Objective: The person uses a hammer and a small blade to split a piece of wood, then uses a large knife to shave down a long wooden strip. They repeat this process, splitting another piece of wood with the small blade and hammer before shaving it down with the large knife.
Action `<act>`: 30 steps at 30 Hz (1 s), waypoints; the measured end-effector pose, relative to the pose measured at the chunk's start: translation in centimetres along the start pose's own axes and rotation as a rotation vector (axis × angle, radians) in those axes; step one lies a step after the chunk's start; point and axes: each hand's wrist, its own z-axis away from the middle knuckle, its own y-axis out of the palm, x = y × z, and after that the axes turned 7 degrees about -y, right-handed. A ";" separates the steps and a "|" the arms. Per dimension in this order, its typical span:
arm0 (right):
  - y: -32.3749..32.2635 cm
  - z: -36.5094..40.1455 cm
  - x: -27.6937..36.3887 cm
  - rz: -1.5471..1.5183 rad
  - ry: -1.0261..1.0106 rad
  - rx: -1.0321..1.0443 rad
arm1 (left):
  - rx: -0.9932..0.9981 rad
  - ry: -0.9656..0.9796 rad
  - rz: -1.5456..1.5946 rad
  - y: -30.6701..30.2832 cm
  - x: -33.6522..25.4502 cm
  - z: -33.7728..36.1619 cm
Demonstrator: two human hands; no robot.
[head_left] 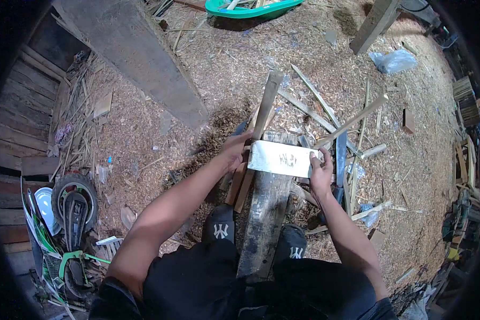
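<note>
A pale rectangular board [280,158] with dark marks in its middle lies across a worn wooden beam [264,213] between my legs. My right hand [321,169] grips the board's right end, thumb on top. At the board's left end, my left hand [236,151] has its fingers closed beside an upright wooden stick [266,104]; exactly what those fingers grip is partly hidden. Another thin stick [353,120] slants up to the right from near my right hand.
Wood strips [317,96] and shavings litter the floor around the beam. A thick post [138,58] stands at upper left, a green basin [253,12] at the top. A small bike [74,213] is at left, a plastic bag [394,62] at upper right.
</note>
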 end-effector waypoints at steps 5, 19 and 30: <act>-1.0 -0.1 -0.6 0.098 0.008 0.061 | 0.003 -0.131 -0.031 0.6 -1.2 0.9; -1.2 0.7 -1.6 -0.124 0.082 0.162 | 0.013 0.272 -0.400 -0.3 0.5 -0.1; -1.7 0.7 1.0 -0.031 0.099 0.183 | -0.020 0.465 -0.564 0.5 -0.4 0.5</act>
